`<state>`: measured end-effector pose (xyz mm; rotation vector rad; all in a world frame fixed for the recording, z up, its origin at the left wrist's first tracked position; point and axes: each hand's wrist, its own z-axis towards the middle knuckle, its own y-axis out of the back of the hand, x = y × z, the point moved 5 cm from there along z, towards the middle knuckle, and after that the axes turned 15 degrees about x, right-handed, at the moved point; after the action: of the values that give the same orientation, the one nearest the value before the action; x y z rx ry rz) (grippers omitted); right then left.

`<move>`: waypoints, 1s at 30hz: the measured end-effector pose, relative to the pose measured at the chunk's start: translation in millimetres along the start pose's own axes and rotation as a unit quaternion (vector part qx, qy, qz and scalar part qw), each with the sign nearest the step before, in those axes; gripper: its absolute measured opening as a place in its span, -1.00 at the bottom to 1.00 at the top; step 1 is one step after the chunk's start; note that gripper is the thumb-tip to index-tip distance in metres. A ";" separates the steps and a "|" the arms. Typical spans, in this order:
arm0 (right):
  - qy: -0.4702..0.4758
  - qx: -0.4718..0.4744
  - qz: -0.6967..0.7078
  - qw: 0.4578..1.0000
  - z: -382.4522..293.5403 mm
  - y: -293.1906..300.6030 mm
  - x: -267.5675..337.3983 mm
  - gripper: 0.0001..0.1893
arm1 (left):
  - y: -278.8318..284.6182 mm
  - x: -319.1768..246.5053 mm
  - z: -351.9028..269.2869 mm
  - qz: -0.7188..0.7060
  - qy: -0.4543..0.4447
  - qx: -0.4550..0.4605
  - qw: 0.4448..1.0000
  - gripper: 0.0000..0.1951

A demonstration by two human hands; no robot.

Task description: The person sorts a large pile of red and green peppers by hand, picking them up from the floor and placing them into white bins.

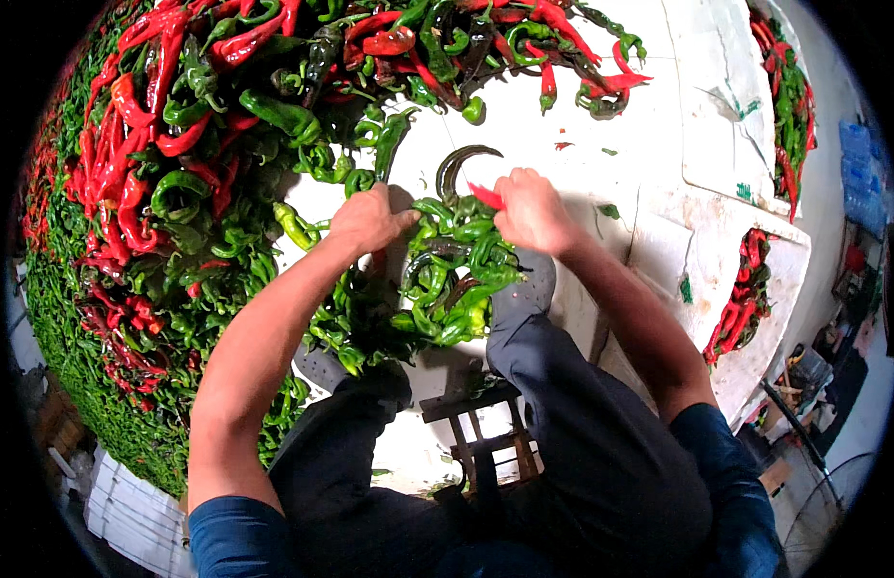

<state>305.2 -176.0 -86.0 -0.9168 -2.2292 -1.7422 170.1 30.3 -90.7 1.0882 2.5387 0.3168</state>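
My right hand (530,211) is closed around a red chili pepper (486,196), whose end pokes out to the left of the fingers. A green pepper (391,144) stands up from the fingers of my left hand (371,220); whether they grip it or only touch it is not clear. Between and below both hands lies a pile of green peppers (458,271) on a white surface. One dark curved pepper (447,172) rests at the top of that pile. Under my left hand, part of the peppers is in shadow.
A large heap of green peppers (93,376) fills the left, with red peppers (115,155) on it. Mixed peppers lie across the top. White foam boxes (714,130) at the right hold more peppers. Between my legs is a small stool (469,404). My shoes flank the near pile.
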 end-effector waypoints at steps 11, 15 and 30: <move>-0.062 -0.102 0.275 0.954 -65.0 17.6 -32.1 -0.85 | -49.2 16.5 -35.0 0.303 -0.270 -0.102 0.908 -0.76; -0.146 -0.108 0.646 0.741 -43.8 34.9 -110.3 -0.83 | -49.1 17.7 -40.2 0.392 -0.312 -0.112 0.858 -0.79; -0.401 -0.031 0.198 0.894 52.5 65.1 -123.1 -0.60 | 51.9 -26.7 -50.8 -0.432 -0.201 -0.115 0.872 -0.81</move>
<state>451.8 -163.6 -108.1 -2.2434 -2.1190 -1.3798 200.1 42.8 -20.6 -0.1256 2.2465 0.1159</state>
